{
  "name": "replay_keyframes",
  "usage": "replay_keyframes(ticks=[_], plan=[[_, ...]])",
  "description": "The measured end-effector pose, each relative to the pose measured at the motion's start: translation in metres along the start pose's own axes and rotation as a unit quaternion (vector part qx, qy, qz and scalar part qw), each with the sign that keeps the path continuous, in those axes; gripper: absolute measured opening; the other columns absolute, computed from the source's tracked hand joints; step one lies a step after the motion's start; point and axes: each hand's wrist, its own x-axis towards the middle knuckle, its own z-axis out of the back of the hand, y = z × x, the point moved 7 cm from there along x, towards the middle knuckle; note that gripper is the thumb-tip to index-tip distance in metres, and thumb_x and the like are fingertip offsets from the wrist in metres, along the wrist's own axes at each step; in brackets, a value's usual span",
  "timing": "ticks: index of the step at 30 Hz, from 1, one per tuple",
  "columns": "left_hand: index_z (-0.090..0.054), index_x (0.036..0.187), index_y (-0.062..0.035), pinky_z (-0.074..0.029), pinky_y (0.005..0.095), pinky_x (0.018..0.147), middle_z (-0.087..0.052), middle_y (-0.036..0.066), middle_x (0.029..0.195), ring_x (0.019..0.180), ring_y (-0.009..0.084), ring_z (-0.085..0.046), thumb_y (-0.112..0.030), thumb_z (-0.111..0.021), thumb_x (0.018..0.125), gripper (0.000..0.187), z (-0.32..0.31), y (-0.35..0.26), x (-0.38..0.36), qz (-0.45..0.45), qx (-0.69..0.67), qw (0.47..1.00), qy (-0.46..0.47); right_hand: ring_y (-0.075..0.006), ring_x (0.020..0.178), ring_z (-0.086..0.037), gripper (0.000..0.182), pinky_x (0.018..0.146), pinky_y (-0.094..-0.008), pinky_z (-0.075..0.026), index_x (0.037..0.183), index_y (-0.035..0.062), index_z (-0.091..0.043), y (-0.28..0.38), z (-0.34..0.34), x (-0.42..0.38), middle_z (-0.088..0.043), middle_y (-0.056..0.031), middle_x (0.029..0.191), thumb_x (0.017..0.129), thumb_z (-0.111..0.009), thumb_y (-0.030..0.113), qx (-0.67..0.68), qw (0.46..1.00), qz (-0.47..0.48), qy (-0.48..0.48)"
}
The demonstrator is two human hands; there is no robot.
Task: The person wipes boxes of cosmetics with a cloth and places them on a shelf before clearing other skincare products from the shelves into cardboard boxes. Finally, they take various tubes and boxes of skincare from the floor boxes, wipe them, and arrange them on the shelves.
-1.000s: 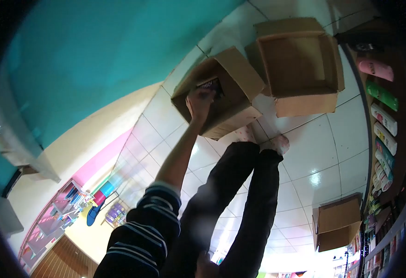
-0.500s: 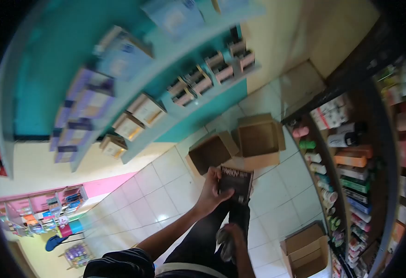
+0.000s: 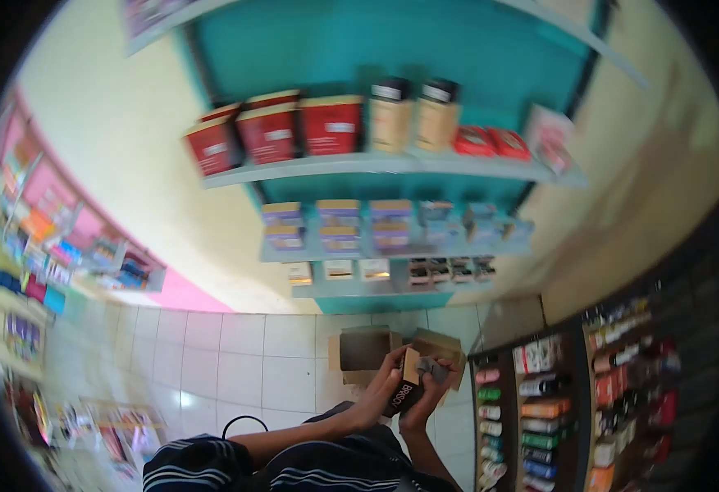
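Observation:
My left hand (image 3: 382, 387) grips a small dark box (image 3: 407, 397) with pale lettering and a tan side, low in the middle of the view. On the box's other side is my right hand (image 3: 426, 402), its fingers closed around a bunched grey cloth (image 3: 435, 369). The cloth is close against the box's upper end; whether it touches cannot be made out. Behind my hands, two open cardboard boxes stand on the tiled floor, one at the left (image 3: 364, 351) and one at the right (image 3: 449, 348), partly covered by my right hand.
Ahead, wall shelves (image 3: 408, 162) carry red boxes (image 3: 331, 125), tan cylinders (image 3: 390, 115) and purple boxes (image 3: 339, 225). A dark rack (image 3: 568, 435) of bottles and packets stands close on my right. More goods fill pink wall shelves (image 3: 56, 205) at the far left.
My view has swung up and round to face the shelves squarely. The dark box is now tilted and nearer my body. My right hand, with the cloth, has come up beside it.

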Motion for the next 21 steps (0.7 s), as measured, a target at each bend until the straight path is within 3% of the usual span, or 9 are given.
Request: replay_keyframes(ticks=[2, 6, 7, 10, 11, 14, 16, 18, 21], plan=[[-0.016, 0.130, -0.0049, -0.029, 0.0286, 0.090, -0.038, 0.010, 0.113, 0.107, 0.0184, -0.037, -0.040, -0.039, 0.086, 0.060, 0.016, -0.014, -0.004, -0.075, -0.019, 0.997, -0.013, -0.0179, 0.091, -0.036, 0.032, 0.087, -0.0322, -0.029, 0.101, 0.0055, -0.030, 0.014, -0.036, 0.000, -0.036, -0.0102, 0.096, 0.072, -0.043, 0.008, -0.098, 0.993, 0.026, 0.067], [-0.021, 0.127, -0.0063, -0.039, 0.0274, 0.082, -0.041, 0.010, 0.116, 0.103, 0.0182, -0.045, -0.050, -0.046, 0.080, 0.069, 0.042, -0.031, 0.002, -0.004, -0.010, 1.000, -0.016, -0.0159, 0.091, -0.037, 0.029, 0.086, -0.0274, -0.027, 0.099, 0.0036, -0.037, 0.009, -0.078, 0.017, -0.038, -0.0071, 0.093, 0.075, -0.052, 0.011, -0.260, 0.936, 0.054, 0.232], [-0.024, 0.126, -0.0073, -0.041, 0.0272, 0.079, -0.044, 0.009, 0.112, 0.099, 0.0177, -0.047, -0.047, -0.048, 0.080, 0.066, 0.054, -0.015, 0.006, 0.056, -0.137, 0.988, -0.045, -0.0149, 0.091, -0.039, 0.029, 0.084, -0.0259, -0.030, 0.100, 0.0052, -0.041, 0.010, -0.087, 0.025, -0.041, -0.0059, 0.093, 0.075, -0.055, 0.011, -0.267, 0.927, 0.038, 0.260], [-0.026, 0.124, -0.0095, -0.044, 0.0281, 0.075, -0.048, 0.008, 0.105, 0.093, 0.0186, -0.051, -0.042, -0.051, 0.080, 0.060, 0.079, -0.018, 0.012, 0.061, -0.284, 0.952, -0.098, -0.0149, 0.080, -0.048, 0.034, 0.071, -0.0277, -0.040, 0.106, 0.0114, -0.041, -0.024, -0.049, 0.089, -0.048, -0.0073, 0.094, 0.075, -0.055, 0.012, -0.248, 0.927, -0.216, 0.178], [-0.025, 0.124, -0.0093, -0.043, 0.0283, 0.076, -0.048, 0.009, 0.106, 0.093, 0.0185, -0.051, -0.044, -0.049, 0.081, 0.060, 0.085, -0.030, 0.013, -0.005, -0.244, 0.963, -0.116, -0.0145, 0.078, -0.048, 0.036, 0.069, -0.0290, -0.041, 0.108, 0.0122, -0.039, 0.000, -0.072, 0.082, -0.048, -0.0072, 0.093, 0.075, -0.053, 0.013, -0.065, 0.940, -0.249, 0.224], [-0.022, 0.125, -0.0092, -0.039, 0.0276, 0.081, -0.046, 0.009, 0.107, 0.096, 0.0167, -0.046, -0.044, -0.046, 0.082, 0.060, 0.091, -0.055, 0.008, -0.097, -0.168, 0.967, -0.164, -0.0160, 0.080, -0.048, 0.038, 0.072, -0.0310, -0.041, 0.109, 0.0097, -0.038, 0.018, -0.104, 0.093, -0.048, -0.0073, 0.092, 0.074, -0.053, 0.015, -0.010, 0.959, -0.158, 0.236], [-0.019, 0.125, -0.0031, -0.035, 0.0284, 0.083, -0.043, 0.013, 0.109, 0.097, 0.0181, -0.045, -0.038, -0.049, 0.083, 0.063, 0.080, -0.074, 0.005, -0.130, -0.050, 0.964, -0.225, -0.0183, 0.083, -0.048, 0.039, 0.075, -0.0317, -0.041, 0.109, 0.0059, -0.037, 0.048, -0.133, 0.073, -0.048, -0.0085, 0.093, 0.075, -0.052, 0.018, -0.274, 0.889, 0.252, 0.267], [-0.018, 0.127, -0.0084, -0.031, 0.0258, 0.086, -0.037, 0.009, 0.113, 0.101, 0.0137, -0.037, -0.046, -0.045, 0.083, 0.064, 0.064, -0.071, 0.011, -0.123, -0.044, 0.966, -0.224, -0.0211, 0.090, -0.048, 0.034, 0.079, -0.0318, -0.040, 0.105, 0.0010, -0.044, 0.045, -0.163, 0.015, -0.049, -0.0103, 0.097, 0.078, -0.052, 0.021, -0.309, 0.823, 0.254, 0.404], [-0.020, 0.127, -0.0118, -0.035, 0.0279, 0.084, -0.039, 0.009, 0.110, 0.100, 0.0170, -0.041, -0.044, -0.045, 0.083, 0.060, 0.074, -0.063, 0.022, -0.232, -0.189, 0.916, -0.268, -0.0270, 0.092, -0.052, 0.027, 0.080, -0.0335, -0.041, 0.102, 0.0006, -0.052, 0.051, -0.158, -0.003, -0.054, -0.0129, 0.099, 0.077, -0.053, 0.011, -0.337, 0.807, 0.268, 0.404]])
